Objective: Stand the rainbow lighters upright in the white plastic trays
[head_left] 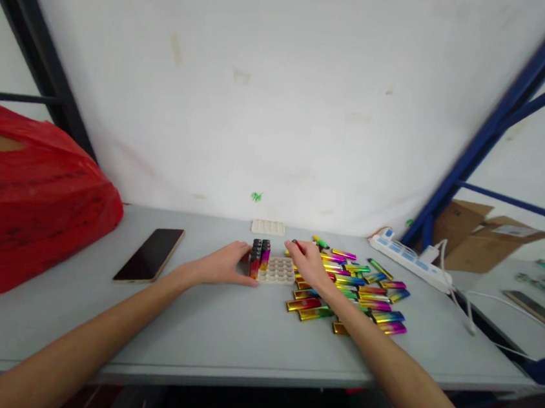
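Note:
A small pale tray [279, 271] with rows of round pockets lies on the table in front of me. Several lighters [255, 260] with black tops and shiny red and purple bodies stand upright at its left end. My left hand [228, 263] grips that end, its thumb along the near corner and its fingers at the far left side. Above the tray's right side, my right hand [312, 266] is closed on a lighter [298, 246]; only its dark red end shows. Beside and partly under my right forearm is a loose pile of metallic, many-coloured lighters [369, 298].
A second pale tray [268, 227] lies near the wall. On the left are a phone [150, 256] and a red plastic bag [33, 205]. To the right are a white power strip [410, 260] with cables and an open cardboard box [483, 239]. Blue shelf posts frame the right side.

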The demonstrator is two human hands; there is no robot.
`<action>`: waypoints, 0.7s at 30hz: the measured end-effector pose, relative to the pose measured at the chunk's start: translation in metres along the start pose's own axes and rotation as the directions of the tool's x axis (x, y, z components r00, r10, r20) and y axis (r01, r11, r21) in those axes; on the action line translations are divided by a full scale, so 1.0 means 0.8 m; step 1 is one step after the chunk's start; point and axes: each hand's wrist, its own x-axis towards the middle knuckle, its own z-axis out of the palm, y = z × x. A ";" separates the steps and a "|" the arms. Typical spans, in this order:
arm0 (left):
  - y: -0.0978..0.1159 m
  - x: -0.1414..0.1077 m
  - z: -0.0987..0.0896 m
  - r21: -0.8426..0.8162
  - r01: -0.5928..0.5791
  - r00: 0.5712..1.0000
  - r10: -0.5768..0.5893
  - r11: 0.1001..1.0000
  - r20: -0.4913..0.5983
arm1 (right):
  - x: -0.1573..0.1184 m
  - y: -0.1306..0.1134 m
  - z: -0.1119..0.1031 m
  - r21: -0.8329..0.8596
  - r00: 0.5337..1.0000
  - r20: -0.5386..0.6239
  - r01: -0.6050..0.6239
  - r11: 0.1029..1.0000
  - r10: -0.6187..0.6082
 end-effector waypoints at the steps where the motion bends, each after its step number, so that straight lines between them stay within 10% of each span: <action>1: 0.000 0.000 0.000 -0.002 -0.001 1.000 0.001 1.000 -0.002 | 0.000 0.001 0.001 -0.024 1.000 -0.008 0.007 1.000 -0.007; 9: 0.006 -0.001 -0.004 0.011 0.007 1.000 -0.007 1.000 0.004 | -0.002 0.005 0.004 -0.162 0.993 -0.002 0.118 0.980 -0.119; 17: 0.006 -0.001 -0.003 0.008 0.008 1.000 -0.008 1.000 0.001 | -0.011 -0.006 -0.001 -0.280 0.912 0.267 0.384 0.880 -0.313; 21: 0.006 -0.001 -0.002 0.002 -0.016 1.000 0.016 1.000 0.000 | -0.011 -0.005 0.002 -0.411 0.913 0.344 0.357 0.839 -0.221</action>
